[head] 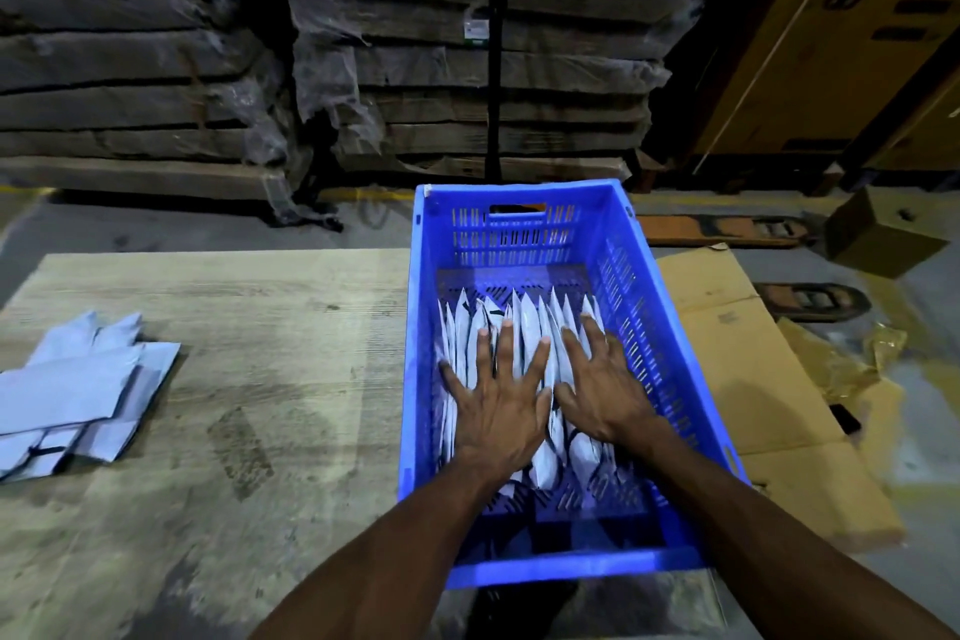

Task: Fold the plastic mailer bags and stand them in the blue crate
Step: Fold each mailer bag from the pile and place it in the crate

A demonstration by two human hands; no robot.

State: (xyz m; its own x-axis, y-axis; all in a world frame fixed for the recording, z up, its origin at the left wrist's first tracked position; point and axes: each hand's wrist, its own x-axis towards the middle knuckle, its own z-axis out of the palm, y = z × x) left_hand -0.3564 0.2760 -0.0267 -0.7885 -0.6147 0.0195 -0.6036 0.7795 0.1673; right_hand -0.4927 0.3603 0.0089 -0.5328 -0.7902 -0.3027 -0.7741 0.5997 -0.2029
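A blue slotted crate [670, 327] stands on the right end of a wooden table. Inside it, several folded white mailer bags [524, 322] stand on edge in a row across its middle. My left hand [498, 405] lies flat on top of the bags with fingers spread and straight. Beside it, my right hand [605, 387] also presses on the bags, fingers spread, nearer the crate's right wall. Neither hand grips anything. A loose pile of flat, unfolded pale mailer bags [78, 395] lies on the table at the far left.
The wooden table [260, 379] stretches between the pile and the crate. Flattened cardboard [753, 379] lies right of the crate, with a small cardboard box [883, 234] beyond it. Wrapped stacks of flat cartons [363, 57] rise behind the table.
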